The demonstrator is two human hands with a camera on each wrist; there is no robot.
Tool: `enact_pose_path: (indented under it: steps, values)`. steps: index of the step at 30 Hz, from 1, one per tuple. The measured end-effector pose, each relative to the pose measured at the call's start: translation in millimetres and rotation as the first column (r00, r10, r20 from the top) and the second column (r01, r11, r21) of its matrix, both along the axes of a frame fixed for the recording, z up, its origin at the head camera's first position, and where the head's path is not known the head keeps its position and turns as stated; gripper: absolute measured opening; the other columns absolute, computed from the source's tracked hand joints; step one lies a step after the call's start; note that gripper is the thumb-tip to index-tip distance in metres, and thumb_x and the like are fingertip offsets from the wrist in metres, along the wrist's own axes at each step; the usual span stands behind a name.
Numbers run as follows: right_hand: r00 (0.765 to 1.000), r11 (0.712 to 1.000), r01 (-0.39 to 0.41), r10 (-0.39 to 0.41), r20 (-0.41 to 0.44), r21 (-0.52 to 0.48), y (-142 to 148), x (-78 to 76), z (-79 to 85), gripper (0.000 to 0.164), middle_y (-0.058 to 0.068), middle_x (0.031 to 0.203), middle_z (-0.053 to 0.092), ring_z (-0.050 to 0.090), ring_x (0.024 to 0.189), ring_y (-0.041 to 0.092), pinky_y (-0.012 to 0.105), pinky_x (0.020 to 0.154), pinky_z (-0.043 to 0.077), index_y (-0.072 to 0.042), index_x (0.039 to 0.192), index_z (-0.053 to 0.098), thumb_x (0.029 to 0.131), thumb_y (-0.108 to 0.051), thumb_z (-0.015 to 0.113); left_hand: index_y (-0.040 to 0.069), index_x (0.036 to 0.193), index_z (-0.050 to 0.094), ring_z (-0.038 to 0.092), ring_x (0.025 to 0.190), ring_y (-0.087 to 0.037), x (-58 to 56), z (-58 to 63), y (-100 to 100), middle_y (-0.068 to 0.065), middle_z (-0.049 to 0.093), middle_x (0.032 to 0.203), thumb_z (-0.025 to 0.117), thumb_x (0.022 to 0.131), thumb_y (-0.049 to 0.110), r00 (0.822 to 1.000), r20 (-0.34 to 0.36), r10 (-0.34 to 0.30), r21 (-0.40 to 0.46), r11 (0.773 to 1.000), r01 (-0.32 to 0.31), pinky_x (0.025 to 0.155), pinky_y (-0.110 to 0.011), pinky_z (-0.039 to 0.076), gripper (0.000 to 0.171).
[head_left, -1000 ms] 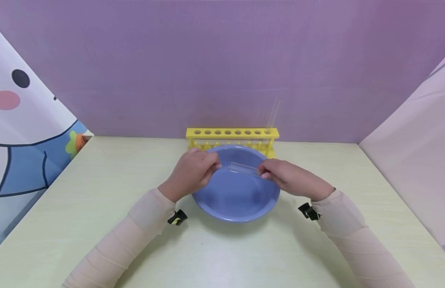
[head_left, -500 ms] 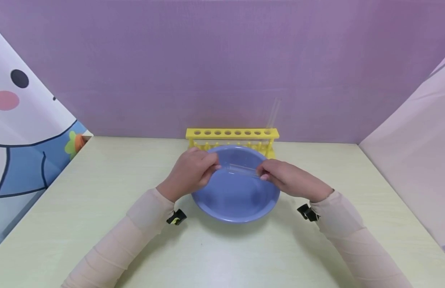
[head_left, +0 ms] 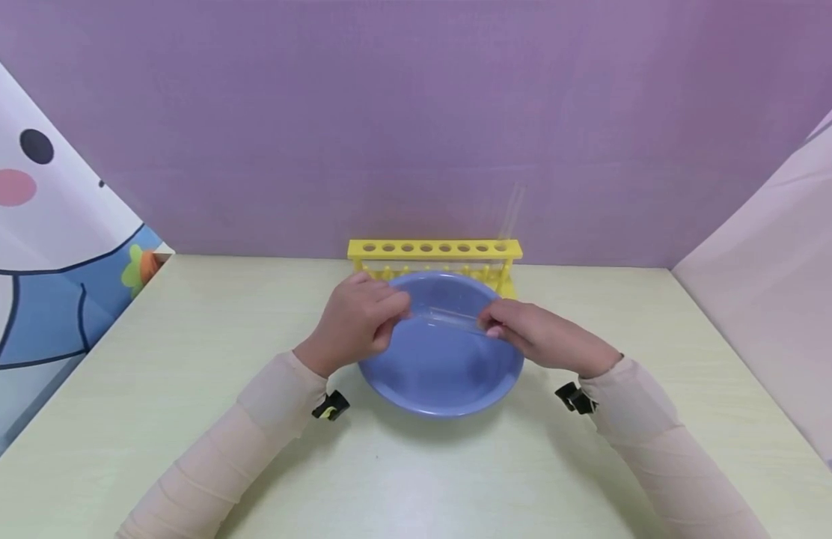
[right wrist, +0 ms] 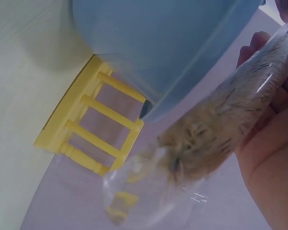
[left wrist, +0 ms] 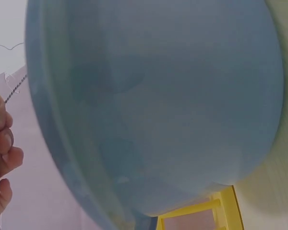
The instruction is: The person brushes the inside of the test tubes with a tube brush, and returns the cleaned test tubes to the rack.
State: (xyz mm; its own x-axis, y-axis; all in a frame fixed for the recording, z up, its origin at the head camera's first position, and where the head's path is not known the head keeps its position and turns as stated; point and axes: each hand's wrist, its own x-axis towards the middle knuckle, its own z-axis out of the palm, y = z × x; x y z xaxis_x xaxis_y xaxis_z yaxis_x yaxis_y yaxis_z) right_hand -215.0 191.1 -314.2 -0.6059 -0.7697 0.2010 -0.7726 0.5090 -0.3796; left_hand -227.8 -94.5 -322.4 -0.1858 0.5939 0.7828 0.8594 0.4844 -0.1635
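Over the blue basin (head_left: 443, 378), both hands work at a clear test tube (head_left: 454, 318) lying nearly level. My right hand (head_left: 540, 335) grips the tube from the right. Bristles of a test tube brush (right wrist: 209, 134) fill much of the tube in the right wrist view. From the left, my left hand (head_left: 358, 318) pinches the brush's thin twisted wire handle (left wrist: 15, 89). The wire is too fine to make out clearly in the head view, and the basin hides part of it in the left wrist view.
Behind the basin stands a yellow test tube rack (head_left: 432, 251) with a row of holes. Another clear test tube (head_left: 512, 215) leans in its rightmost hole. A purple backdrop (head_left: 416, 120) closes off the far edge of the pale table (head_left: 254, 449).
The test tube and the hands have shifted very slightly, with both hands keeping their grips. The basin and rack stay where they were.
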Motion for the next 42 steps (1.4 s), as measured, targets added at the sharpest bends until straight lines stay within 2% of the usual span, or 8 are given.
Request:
enact_pose_path:
  steps: [6, 13, 20, 24, 30, 42]
  values:
    - [1.0, 1.0, -0.008, 0.008, 0.01, 0.006, 0.8, -2.0, 1.9, 0.01, -0.004, 0.089, 0.053, 0.049, 0.079, 0.009, 0.026, 0.071, 0.045, -0.004, 0.102, 0.057, 0.094, -0.008, 0.054, 0.015, 0.064, 0.046, 0.035, 0.047, -0.011, -1.6, 0.1, -1.5, 0.005, 0.043, 0.051, 0.029, 0.064, -0.003, 1.0, -0.016, -0.011, 0.039, 0.999, 0.012, 0.053, -0.028, 0.025, 0.025]
    - [1.0, 1.0, -0.01, 0.009, 0.017, 0.014, -0.4, -2.0, 4.1, 0.009, -0.005, 0.089, 0.053, 0.05, 0.079, 0.009, 0.026, 0.072, 0.045, -0.005, 0.102, 0.058, 0.094, -0.007, 0.054, 0.014, 0.065, 0.046, 0.035, 0.048, -0.012, -2.6, -1.2, -4.2, 0.004, 0.044, 0.053, 0.032, 0.064, -0.004, 1.0, -0.001, -0.013, 0.046, 0.999, 0.013, 0.053, -0.028, 0.024, 0.023]
    - [1.0, 1.0, 0.001, -0.001, 0.012, 0.028, 0.2, -2.6, 3.9, 0.009, -0.004, 0.089, 0.053, 0.05, 0.08, 0.01, 0.026, 0.073, 0.046, -0.004, 0.101, 0.058, 0.093, -0.007, 0.055, 0.012, 0.072, 0.052, 0.044, 0.054, -0.014, -1.4, -3.3, -5.9, 0.003, 0.053, 0.06, 0.052, 0.079, 0.0, 0.997, 0.074, 0.007, -0.017, 1.0, -0.005, 0.056, -0.029, 0.03, 0.014]
    - [1.0, 0.999, 0.0, 0.0, 0.013, 0.038, 0.4, -2.1, 3.7, 0.008, -0.003, 0.089, 0.054, 0.05, 0.081, 0.01, 0.026, 0.073, 0.047, -0.005, 0.101, 0.058, 0.093, -0.007, 0.055, 0.011, 0.073, 0.051, 0.043, 0.055, -0.014, -1.1, -4.8, -4.3, 0.003, 0.048, 0.059, 0.059, 0.084, 0.008, 0.992, 0.126, 0.013, -0.049, 0.999, -0.007, 0.057, -0.029, 0.03, 0.014]
    - [1.0, 1.0, 0.006, -0.006, -0.009, 0.026, 0.5, -1.6, 4.6, 0.009, -0.004, 0.089, 0.054, 0.05, 0.08, 0.01, 0.026, 0.072, 0.047, -0.006, 0.101, 0.058, 0.091, -0.007, 0.058, 0.011, 0.073, 0.05, 0.041, 0.055, -0.014, -0.6, -3.3, -1.5, 0.003, 0.044, 0.058, 0.06, 0.086, 0.01, 0.984, 0.176, 0.001, -0.046, 0.999, 0.008, 0.056, -0.028, 0.029, 0.017]
    - [0.998, 0.999, 0.026, -0.025, -0.054, 0.019, -0.8, -1.1, 5.2, 0.016, -0.003, 0.092, 0.058, 0.055, 0.084, 0.01, 0.029, 0.076, 0.049, -0.004, 0.103, 0.06, 0.089, -0.01, 0.063, 0.013, 0.072, 0.052, 0.038, 0.052, -0.011, 2.1, 1.1, -2.5, 0.005, 0.041, 0.057, 0.059, 0.087, 0.012, 0.977, 0.212, -0.005, -0.052, 0.999, 0.017, 0.055, -0.028, 0.03, 0.016]
